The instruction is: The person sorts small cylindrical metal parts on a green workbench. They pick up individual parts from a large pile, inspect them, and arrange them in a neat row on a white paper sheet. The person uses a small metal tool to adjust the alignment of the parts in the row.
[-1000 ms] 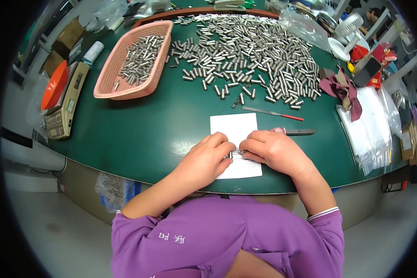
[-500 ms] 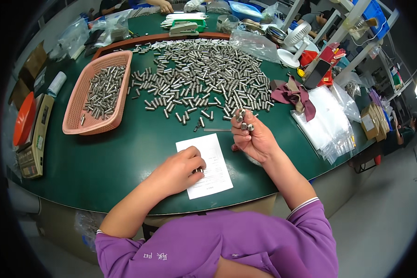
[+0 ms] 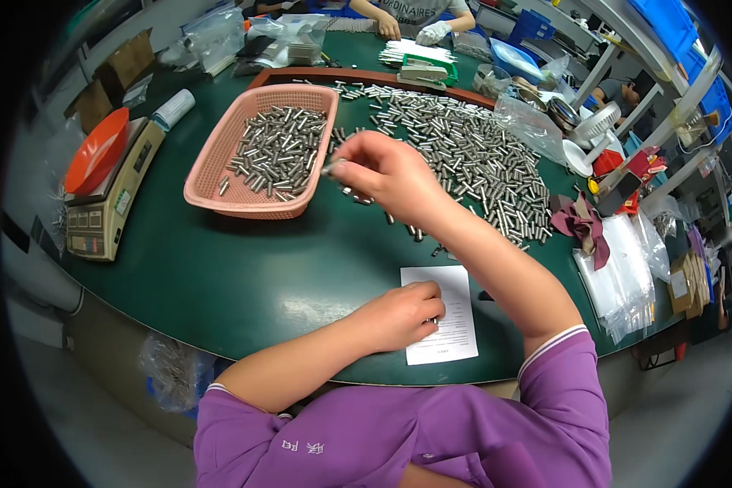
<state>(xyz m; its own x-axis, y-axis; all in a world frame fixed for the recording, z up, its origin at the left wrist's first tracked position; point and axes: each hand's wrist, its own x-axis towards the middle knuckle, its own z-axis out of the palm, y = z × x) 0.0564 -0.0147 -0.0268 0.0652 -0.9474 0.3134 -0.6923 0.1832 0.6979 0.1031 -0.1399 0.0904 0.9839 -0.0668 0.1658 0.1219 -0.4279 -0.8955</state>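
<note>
My right hand [image 3: 389, 175] is raised just beside the right rim of the pink plastic basket [image 3: 207, 146]. Its thumb and fingertips pinch a small shiny metal pin [image 3: 330, 167], partly blurred. Closed fingers mark my left hand [image 3: 407, 315], which rests on a printed white sheet [image 3: 459, 325]. A bit of metal pin shows under its fingers; how many it holds is hidden. Inside the basket lies a heap of metal pins [image 3: 281, 146]. Behind my right forearm spreads a wide pile of similar loose pins [image 3: 496, 163], partly covered by that arm.
A scale [image 3: 114, 203] carrying an orange pan [image 3: 98, 150] stands at the left. Right of the pile lie a maroon cloth [image 3: 581, 224] and clear plastic bags [image 3: 618, 285]. A stapler [image 3: 421, 73] sits at the back, where another person's hands [image 3: 390, 28] are at work.
My right hand has swung left from above the near right of the pile to the basket's rim. My left hand stays on the sheet. The view has turned left.
</note>
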